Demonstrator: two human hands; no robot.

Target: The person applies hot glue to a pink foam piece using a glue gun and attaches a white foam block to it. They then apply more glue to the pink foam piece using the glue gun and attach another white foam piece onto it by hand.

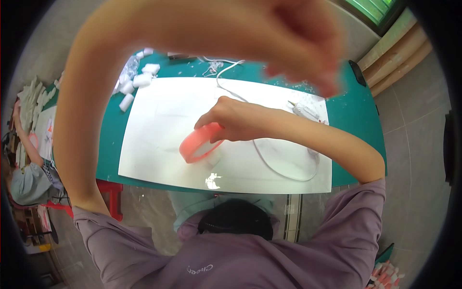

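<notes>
A green table [358, 108] carries a large white sheet [159, 130] that covers most of its top. The right hand [231, 118] rests over the middle of the sheet and grips a pink tape roll [196, 143], which stands tilted on the sheet. The left hand [301, 41] is raised close to the camera, blurred, fingers loosely curled, its forearm arching over the table's left side. A white cable [269, 166] loops across the right half of the sheet to a small white device [304, 111] near the far right edge. Small white foam pieces [137, 79] lie heaped at the table's far left corner. Another person [29, 173] sits at the left.
</notes>
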